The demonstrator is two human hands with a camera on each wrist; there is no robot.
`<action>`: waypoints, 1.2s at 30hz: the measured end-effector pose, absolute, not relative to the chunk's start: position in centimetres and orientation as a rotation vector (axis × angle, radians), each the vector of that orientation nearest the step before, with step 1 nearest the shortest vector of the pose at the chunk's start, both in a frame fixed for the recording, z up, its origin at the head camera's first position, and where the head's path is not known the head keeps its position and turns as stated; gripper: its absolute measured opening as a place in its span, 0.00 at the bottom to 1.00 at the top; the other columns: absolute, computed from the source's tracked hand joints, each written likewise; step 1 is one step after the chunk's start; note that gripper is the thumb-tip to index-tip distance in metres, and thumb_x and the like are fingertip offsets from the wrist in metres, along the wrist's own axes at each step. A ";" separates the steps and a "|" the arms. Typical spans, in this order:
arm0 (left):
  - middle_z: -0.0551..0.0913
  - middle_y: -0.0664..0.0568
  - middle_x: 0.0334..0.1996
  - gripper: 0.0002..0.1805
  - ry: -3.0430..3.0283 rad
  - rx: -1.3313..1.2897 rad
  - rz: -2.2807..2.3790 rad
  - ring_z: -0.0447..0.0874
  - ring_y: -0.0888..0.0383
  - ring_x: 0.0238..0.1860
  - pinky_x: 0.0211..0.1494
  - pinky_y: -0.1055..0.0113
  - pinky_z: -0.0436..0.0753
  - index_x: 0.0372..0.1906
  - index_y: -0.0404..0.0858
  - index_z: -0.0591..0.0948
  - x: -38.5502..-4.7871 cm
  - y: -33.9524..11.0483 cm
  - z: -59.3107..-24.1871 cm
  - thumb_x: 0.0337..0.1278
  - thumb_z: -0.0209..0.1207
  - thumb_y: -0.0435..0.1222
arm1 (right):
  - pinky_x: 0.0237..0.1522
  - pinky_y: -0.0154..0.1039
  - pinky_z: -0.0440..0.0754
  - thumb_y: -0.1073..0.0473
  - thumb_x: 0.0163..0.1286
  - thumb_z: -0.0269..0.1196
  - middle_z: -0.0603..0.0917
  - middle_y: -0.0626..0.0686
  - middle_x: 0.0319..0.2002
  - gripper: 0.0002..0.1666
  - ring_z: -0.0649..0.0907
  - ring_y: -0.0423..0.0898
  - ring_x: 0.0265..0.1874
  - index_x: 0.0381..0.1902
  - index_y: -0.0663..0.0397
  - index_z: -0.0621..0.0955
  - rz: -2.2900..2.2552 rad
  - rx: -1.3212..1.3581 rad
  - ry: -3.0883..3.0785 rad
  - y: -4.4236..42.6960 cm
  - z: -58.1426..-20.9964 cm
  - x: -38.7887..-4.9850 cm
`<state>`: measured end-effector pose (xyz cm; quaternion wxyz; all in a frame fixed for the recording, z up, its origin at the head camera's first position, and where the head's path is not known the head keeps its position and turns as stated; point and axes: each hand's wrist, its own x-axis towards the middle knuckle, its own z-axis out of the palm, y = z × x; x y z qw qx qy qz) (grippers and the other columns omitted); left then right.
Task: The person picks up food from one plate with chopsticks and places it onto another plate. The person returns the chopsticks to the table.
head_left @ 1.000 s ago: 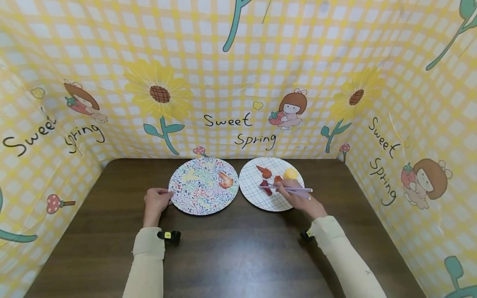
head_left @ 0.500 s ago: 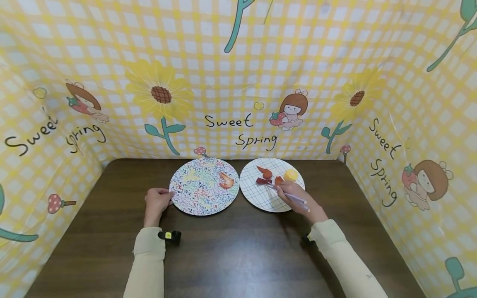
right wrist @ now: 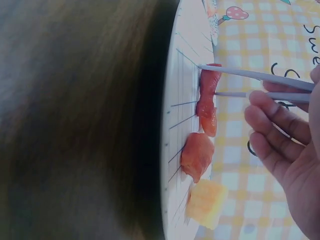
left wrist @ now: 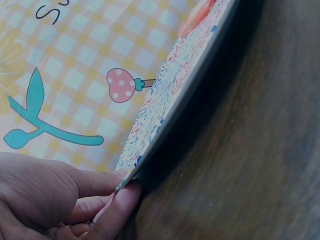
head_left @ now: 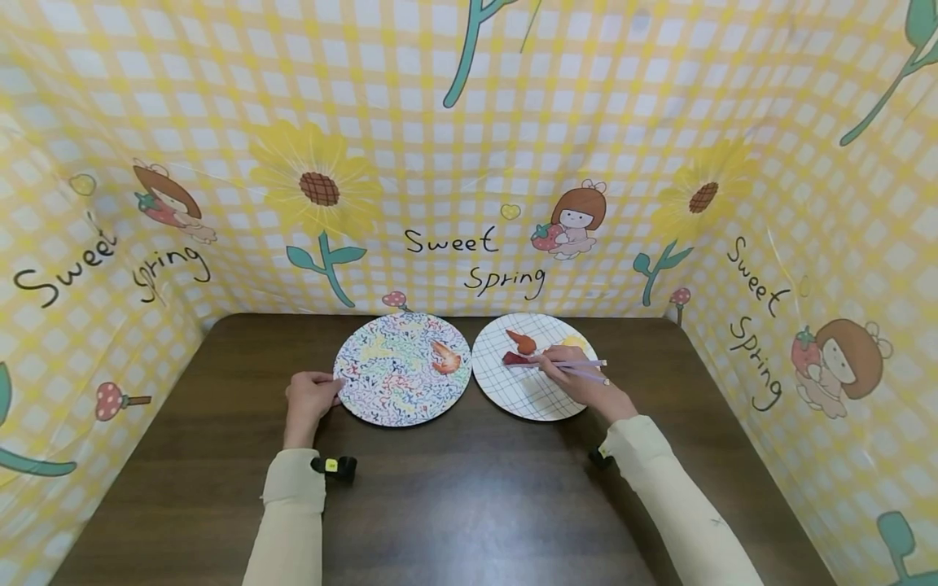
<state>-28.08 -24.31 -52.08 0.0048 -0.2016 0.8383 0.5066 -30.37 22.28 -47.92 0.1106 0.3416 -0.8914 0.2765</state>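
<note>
My left hand (head_left: 311, 399) pinches the left rim of a round plate (head_left: 396, 395) with multicoloured squiggles; thumb and fingers grip its edge in the left wrist view. A cooked-looking shrimp (head_left: 444, 358) lies on that plate. Over the white grid-lined plate (head_left: 506, 395), my right hand (head_left: 579, 378) holds two pale purple chopsticks (right wrist: 260, 76). Their tips stand apart at a dark red, meat-like piece (right wrist: 209, 90), one on its near side, the other partly behind it. An orange-brown teardrop-shaped piece (head_left: 523, 342), a reddish-orange lump (right wrist: 197, 156) and a yellow chunk (right wrist: 207, 202) lie nearby.
Both plates sit side by side, nearly touching, at the back of a dark wooden table (head_left: 454, 505). A yellow checked cloth (head_left: 440, 179) with printed flowers surrounds the table's back and sides. A black wrist camera (head_left: 335, 467) is on the left forearm.
The dark red piece has turned from lengthwise to more sideways and shifted slightly back. The chopsticks swung their rear ends down, then up again. The right hand now covers more of the yellow chunk.
</note>
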 end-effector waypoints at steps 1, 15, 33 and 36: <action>0.82 0.30 0.50 0.21 2.627 -0.626 1.583 0.82 0.67 0.26 0.29 0.75 0.80 0.54 0.22 0.81 -28.0 -24.3 -52.1 0.67 0.62 0.36 | 0.30 0.37 0.76 0.65 0.75 0.59 0.82 0.51 0.23 0.14 0.76 0.42 0.24 0.29 0.62 0.86 0.833 1.003 -2.622 22.2 -48.0 -30.5; 0.84 0.31 0.49 0.21 2.626 -0.587 1.604 0.82 0.68 0.26 0.30 0.75 0.81 0.55 0.22 0.81 -28.2 -24.2 -52.1 0.67 0.62 0.35 | 0.20 0.31 0.63 0.65 0.77 0.53 0.67 0.41 0.16 0.22 0.64 0.35 0.16 0.19 0.61 0.77 0.889 0.964 -2.666 21.8 -47.9 -30.6; 0.83 0.30 0.50 0.21 2.626 -0.601 1.585 0.82 0.67 0.26 0.30 0.75 0.81 0.55 0.22 0.81 -28.0 -24.3 -52.1 0.67 0.62 0.36 | 0.27 0.30 0.67 0.66 0.72 0.54 0.81 0.51 0.23 0.13 0.71 0.38 0.22 0.37 0.62 0.86 0.989 0.812 -2.861 23.1 -47.0 -30.4; 0.83 0.29 0.50 0.21 2.628 -0.611 1.579 0.82 0.68 0.26 0.30 0.75 0.81 0.54 0.22 0.81 -28.0 -24.3 -52.0 0.67 0.62 0.36 | 0.26 0.31 0.66 0.66 0.71 0.55 0.78 0.47 0.21 0.12 0.69 0.38 0.21 0.31 0.62 0.83 0.929 0.863 -2.862 22.6 -46.9 -30.4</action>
